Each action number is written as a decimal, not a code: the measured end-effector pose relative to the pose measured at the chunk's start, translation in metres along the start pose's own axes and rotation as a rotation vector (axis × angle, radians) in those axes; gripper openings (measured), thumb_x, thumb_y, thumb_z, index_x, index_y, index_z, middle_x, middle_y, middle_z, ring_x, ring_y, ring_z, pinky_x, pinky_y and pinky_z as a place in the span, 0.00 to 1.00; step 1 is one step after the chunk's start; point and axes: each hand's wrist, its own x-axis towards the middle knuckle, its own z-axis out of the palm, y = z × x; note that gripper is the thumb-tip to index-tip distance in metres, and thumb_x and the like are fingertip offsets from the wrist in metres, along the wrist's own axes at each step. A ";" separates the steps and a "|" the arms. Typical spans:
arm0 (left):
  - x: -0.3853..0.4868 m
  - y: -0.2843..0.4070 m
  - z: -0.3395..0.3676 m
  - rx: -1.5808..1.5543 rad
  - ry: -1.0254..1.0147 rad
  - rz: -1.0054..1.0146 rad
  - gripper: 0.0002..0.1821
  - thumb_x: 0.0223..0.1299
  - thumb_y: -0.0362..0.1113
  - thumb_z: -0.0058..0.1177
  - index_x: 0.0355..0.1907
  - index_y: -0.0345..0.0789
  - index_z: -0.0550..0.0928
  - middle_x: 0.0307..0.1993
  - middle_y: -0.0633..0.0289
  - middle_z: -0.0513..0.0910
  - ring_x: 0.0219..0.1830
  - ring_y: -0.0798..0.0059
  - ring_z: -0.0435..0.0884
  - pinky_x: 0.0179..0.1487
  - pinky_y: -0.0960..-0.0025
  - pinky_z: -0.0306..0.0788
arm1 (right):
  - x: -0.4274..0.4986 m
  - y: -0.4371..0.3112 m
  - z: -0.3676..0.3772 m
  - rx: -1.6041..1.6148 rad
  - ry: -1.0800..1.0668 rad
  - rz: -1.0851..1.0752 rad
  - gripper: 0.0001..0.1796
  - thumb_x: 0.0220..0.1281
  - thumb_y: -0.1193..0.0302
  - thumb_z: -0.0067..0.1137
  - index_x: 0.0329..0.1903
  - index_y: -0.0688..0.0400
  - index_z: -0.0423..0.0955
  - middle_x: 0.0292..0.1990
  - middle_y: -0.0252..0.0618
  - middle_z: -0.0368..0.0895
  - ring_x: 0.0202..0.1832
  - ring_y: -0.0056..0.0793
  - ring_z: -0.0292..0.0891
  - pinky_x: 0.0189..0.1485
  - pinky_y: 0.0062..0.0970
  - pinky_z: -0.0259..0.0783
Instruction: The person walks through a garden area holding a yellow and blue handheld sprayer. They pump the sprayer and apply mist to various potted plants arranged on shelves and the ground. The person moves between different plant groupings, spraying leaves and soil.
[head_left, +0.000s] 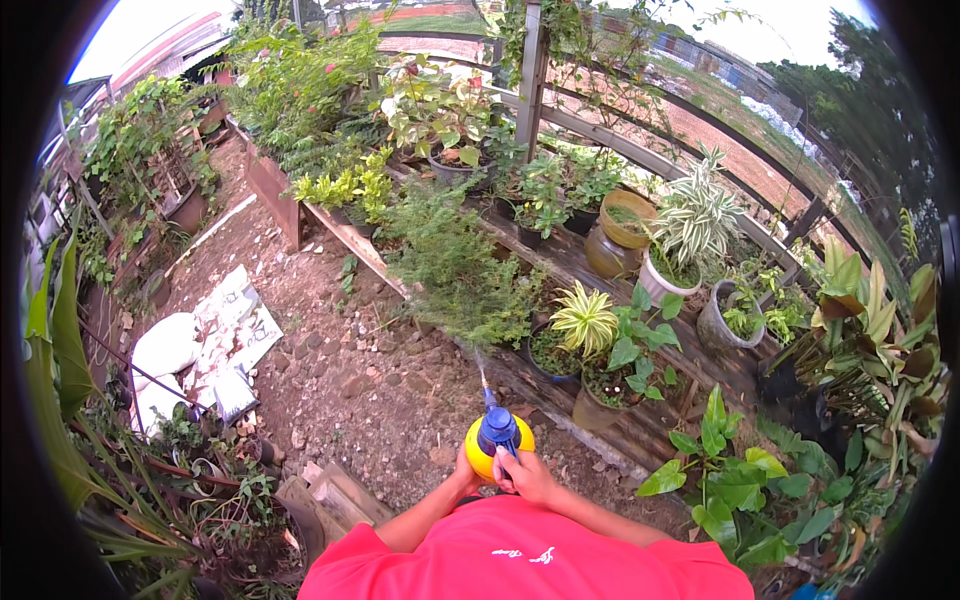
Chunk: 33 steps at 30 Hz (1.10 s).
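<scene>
A yellow pump sprayer (475, 448) with a blue head (499, 426) is held close in front of my body. My right hand (527, 475) wraps the blue handle, thumb up near the top. Against the bottle's left side rests my left hand (466, 474), supporting it. The nozzle (486, 381) points away from me, and a fine spray fans out from its tip. Straight ahead of it stands a feathery, fine-leaved green plant (465, 277), its lower part in the mist. Its pot is hidden by foliage.
Potted plants, including a variegated one in a white pot (670, 279), stand on wooden planks (679, 356) to the right, before a railing (600, 135). White sacks (166, 343) lie on the stony ground (330, 390) at left. Broad-leaved plants (724, 487) crowd the near right.
</scene>
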 end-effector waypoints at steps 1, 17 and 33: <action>-0.002 0.001 0.002 0.015 -0.016 -0.011 0.26 0.70 0.55 0.28 0.53 0.43 0.77 0.47 0.57 0.82 0.45 0.59 0.81 0.44 0.54 0.78 | -0.001 0.000 0.000 0.009 0.005 0.003 0.25 0.78 0.55 0.33 0.28 0.57 0.67 0.17 0.26 0.63 0.19 0.14 0.58 0.24 0.18 0.58; 0.011 -0.011 -0.010 0.167 -0.048 -0.184 0.37 0.67 0.63 0.20 0.62 0.43 0.73 0.54 0.54 0.80 0.51 0.53 0.81 0.52 0.48 0.77 | -0.008 0.008 -0.009 0.112 0.046 0.001 0.25 0.76 0.53 0.36 0.29 0.57 0.69 0.17 0.27 0.64 0.18 0.15 0.59 0.22 0.19 0.59; 0.003 -0.029 -0.020 0.178 -0.075 -0.116 0.40 0.64 0.68 0.20 0.61 0.43 0.73 0.51 0.53 0.81 0.47 0.52 0.82 0.50 0.49 0.78 | -0.017 0.014 -0.014 0.066 0.019 0.015 0.24 0.77 0.55 0.34 0.30 0.59 0.67 0.17 0.28 0.62 0.18 0.16 0.58 0.24 0.19 0.58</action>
